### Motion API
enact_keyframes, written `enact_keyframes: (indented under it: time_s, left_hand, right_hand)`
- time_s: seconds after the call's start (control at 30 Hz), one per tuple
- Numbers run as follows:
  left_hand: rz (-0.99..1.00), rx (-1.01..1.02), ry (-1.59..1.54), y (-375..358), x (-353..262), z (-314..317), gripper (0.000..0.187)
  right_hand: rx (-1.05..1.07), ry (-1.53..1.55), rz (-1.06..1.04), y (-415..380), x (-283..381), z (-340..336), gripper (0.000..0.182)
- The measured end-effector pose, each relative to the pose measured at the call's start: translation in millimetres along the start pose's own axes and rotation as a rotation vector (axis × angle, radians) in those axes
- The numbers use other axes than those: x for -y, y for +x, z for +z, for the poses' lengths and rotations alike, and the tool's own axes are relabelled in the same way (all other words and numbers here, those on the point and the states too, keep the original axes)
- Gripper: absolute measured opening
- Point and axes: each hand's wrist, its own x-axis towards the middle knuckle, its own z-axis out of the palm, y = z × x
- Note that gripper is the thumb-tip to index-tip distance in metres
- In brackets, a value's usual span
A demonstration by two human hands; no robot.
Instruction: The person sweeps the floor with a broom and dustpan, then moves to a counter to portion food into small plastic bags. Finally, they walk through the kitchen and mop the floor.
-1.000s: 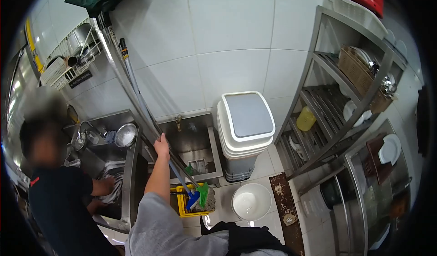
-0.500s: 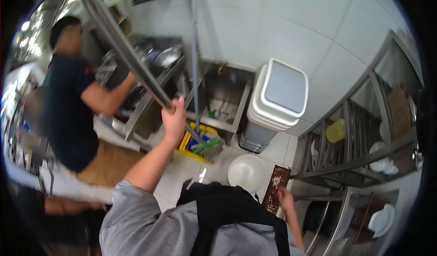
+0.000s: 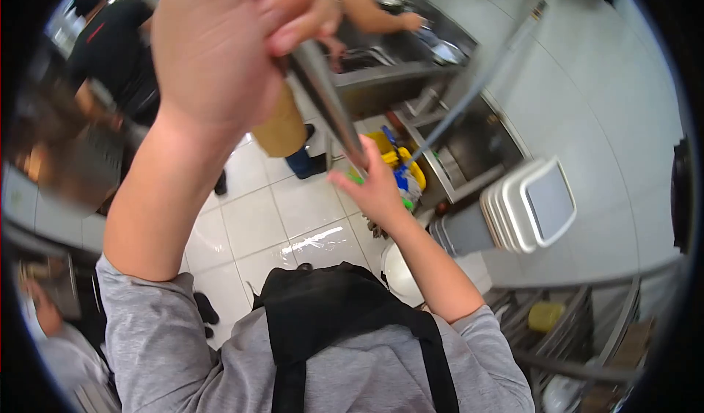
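Note:
My left hand (image 3: 220,53) is large at the top, its fingers wrapped around the metal handle of a mop (image 3: 326,94). The handle slants down and to the right. Lower on it is my right hand (image 3: 381,193), with the handle between thumb and fingers and the thumb sticking out to the left. Behind that hand, bits of the green mop clamp and grey strands show; the rest is hidden. A yellow bucket (image 3: 416,169) stands just beyond, with a second, blue-handled mop (image 3: 469,94) in it.
A co-worker's arms (image 3: 374,13) reach into a metal sink (image 3: 411,72). Another person in black (image 3: 121,53) is at the upper left. White-lidded grey bins (image 3: 546,200) and a metal rack (image 3: 572,365) line the right. A white tub (image 3: 402,273) sits on the tiled floor (image 3: 253,226).
My right hand has left the brown, worn board at the right and come to the mop handle. My left hand has risen closer to the camera. The view has turned left.

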Motion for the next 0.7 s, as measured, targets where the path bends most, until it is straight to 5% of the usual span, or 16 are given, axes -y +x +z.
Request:
enact_keyframes:
  time_s: [0.03,0.1,0.17,0.27,0.3,0.33,0.37,0.5,0.6,0.7]
  left_hand:
    - [0.033,0.027,0.122,-5,-17,-5,0.04]
    - [0.086,-0.017,0.287,-25,-56,-43,0.042]
    - [0.184,0.029,0.53,-52,-97,-103,0.02]
    - [0.225,0.146,0.862,-96,-139,-177,0.067]
    - [0.063,-0.359,0.838,-127,-153,-143,0.089]
    - [0.306,-0.526,0.863,-160,-153,-209,0.047]
    - [0.032,-0.452,0.907,-208,-188,-249,0.065]
    - [-0.201,-1.289,0.632,-374,-188,-362,0.059]
    - [-0.277,-1.535,0.454,-481,-162,-406,0.043]
    - [-0.212,-1.608,0.394,-480,-163,-422,0.033]
  right_hand:
    - [0.115,0.275,0.23,8,9,24,0.032]
    - [0.133,0.255,0.133,10,24,64,0.025]
    - [0.086,0.268,0.043,16,27,107,0.027]
    - [0.073,0.457,0.064,29,33,170,0.035]
    - [0.091,0.485,0.071,36,39,188,0.034]
    - [0.097,0.514,0.077,43,46,205,0.034]
    - [0.105,0.56,0.084,49,59,229,0.032]
    - [0.104,0.62,0.03,81,79,306,0.031]
    - [0.11,0.698,0.019,103,97,368,0.03]
    - [0.098,0.846,0.008,125,118,418,0.028]
